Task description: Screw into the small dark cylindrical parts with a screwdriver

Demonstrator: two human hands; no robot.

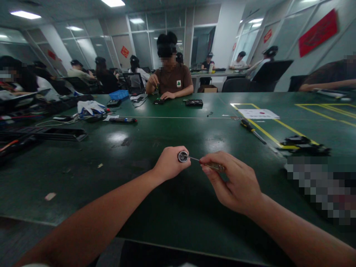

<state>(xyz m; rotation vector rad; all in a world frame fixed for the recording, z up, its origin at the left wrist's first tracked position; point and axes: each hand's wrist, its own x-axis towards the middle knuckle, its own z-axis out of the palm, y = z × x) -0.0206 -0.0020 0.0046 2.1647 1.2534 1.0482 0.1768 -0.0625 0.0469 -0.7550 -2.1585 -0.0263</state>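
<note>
Near the middle of the green table, my left hand (170,163) is closed around a small round part (182,157) with a metallic rim and a dark inside, its open face turned toward me. My right hand (233,180) grips a screwdriver (215,166) by its clear, yellowish handle. The thin shaft points left, and its tip reaches the inside of the round part. Whether the tip sits on a screw is too small to tell. My left fingers hide most of the part's body.
On the right lie a yellow-and-black screwdriver (253,130), a printed sheet (258,114) and black parts (304,145). Left are white-and-blue gloves (91,108), a pen-like tool (122,120), a blue bin (119,94) and black trays (59,134). Across the table (155,135) sits a person (174,79) handling small parts.
</note>
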